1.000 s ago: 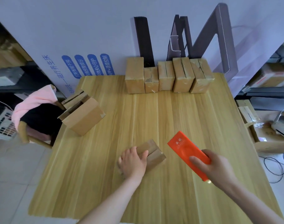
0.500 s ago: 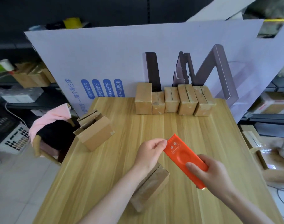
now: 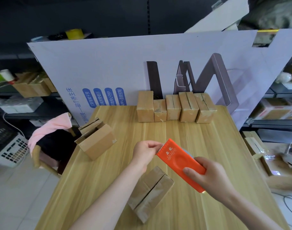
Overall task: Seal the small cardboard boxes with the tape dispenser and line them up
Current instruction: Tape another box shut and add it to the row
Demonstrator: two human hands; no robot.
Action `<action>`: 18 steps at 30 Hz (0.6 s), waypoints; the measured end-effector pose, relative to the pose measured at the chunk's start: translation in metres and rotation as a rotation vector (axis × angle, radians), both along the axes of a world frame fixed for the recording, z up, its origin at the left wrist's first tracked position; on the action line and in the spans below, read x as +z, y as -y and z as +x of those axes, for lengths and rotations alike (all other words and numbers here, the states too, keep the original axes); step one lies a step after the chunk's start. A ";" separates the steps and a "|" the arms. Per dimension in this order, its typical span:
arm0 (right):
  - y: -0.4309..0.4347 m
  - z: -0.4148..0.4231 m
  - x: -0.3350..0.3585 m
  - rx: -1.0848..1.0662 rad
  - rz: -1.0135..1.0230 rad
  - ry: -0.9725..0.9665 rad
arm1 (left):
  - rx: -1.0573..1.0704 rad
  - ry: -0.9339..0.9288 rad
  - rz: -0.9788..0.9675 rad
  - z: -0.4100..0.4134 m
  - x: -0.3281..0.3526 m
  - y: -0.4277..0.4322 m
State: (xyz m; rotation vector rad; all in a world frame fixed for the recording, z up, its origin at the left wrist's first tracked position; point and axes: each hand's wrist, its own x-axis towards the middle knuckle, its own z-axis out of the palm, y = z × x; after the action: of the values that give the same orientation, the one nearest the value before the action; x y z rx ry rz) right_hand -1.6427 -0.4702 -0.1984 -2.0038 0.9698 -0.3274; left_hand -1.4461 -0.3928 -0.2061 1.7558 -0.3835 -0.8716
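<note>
The small brown cardboard box lies flaps-closed, contents hidden, on the light wooden table. Your right hand grips the orange plastic tape dispenser; your left hand pinches its toothed tip.

the right hand, its forearm entering from the lower right of the frame, grips the rear of the tape dispenser, thumb on top. the left hand, forearm rising from bottom centre, pinches the dispenser's toothed front edge.
</note>
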 end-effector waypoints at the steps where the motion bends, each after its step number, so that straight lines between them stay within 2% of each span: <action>1: -0.001 0.002 0.002 -0.005 -0.017 -0.011 | 0.003 0.006 0.002 0.002 0.000 0.001; 10: -0.007 0.009 0.020 -0.010 -0.099 -0.181 | 0.078 0.105 0.121 0.019 -0.014 0.014; 18: 0.000 -0.039 0.008 -0.070 -0.049 -0.279 | 0.156 0.077 0.190 0.033 -0.037 0.011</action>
State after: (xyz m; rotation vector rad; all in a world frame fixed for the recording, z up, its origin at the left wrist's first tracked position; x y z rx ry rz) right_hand -1.6819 -0.4703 -0.1907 -2.1008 1.2178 -0.1108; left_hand -1.4127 -0.4043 -0.2429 1.9704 -0.2148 -0.7499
